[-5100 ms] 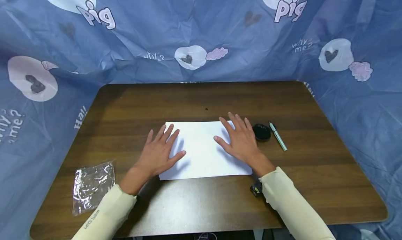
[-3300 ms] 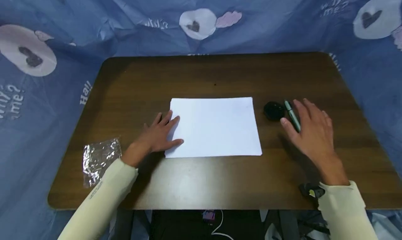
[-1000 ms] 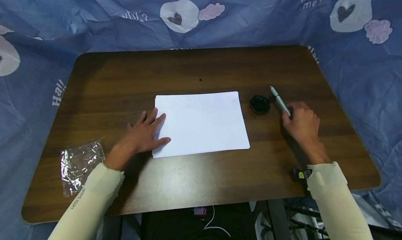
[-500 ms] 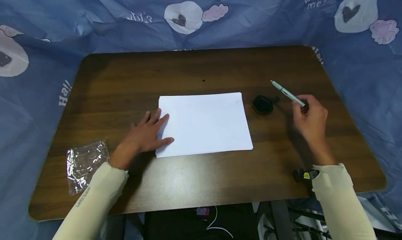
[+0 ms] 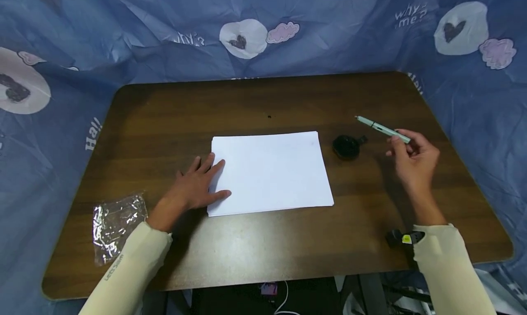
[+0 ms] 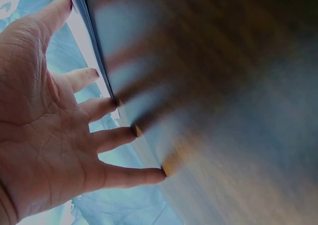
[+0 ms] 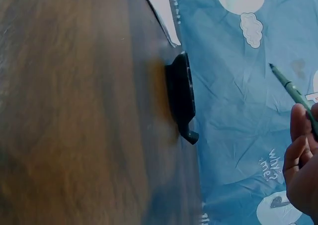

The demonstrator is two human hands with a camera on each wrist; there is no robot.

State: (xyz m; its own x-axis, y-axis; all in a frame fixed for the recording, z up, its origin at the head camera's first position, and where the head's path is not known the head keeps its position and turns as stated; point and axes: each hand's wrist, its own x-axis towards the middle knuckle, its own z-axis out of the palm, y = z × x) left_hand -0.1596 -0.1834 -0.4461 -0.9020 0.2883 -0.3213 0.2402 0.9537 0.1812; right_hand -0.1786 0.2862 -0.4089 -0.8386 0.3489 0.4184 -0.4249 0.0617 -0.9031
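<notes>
My right hand (image 5: 416,161) pinches a pale green pen (image 5: 383,129) near its rear end, above the table's right side. The pen's tip points left and away; the right wrist view shows the same pen (image 7: 290,88) clear of the tabletop. My left hand (image 5: 191,189) rests with fingers spread on the left edge of a white paper stack (image 5: 271,173). In the left wrist view, the fingertips of the left hand (image 6: 64,120) touch the paper edge and tabletop. Between the paper and my right hand sits a black round object (image 5: 346,147) with a small stub.
A crinkled clear plastic bag (image 5: 117,228) lies at the left of the brown wooden table (image 5: 247,106), beside the left forearm. A blue printed cloth (image 5: 313,49) hangs behind the table. A white cable (image 5: 285,299) shows below the front edge.
My right hand moved from the paper to the pen, gripped it and lifted it off the table. Its tip has swung further left. My left hand stays at the paper's left edge.
</notes>
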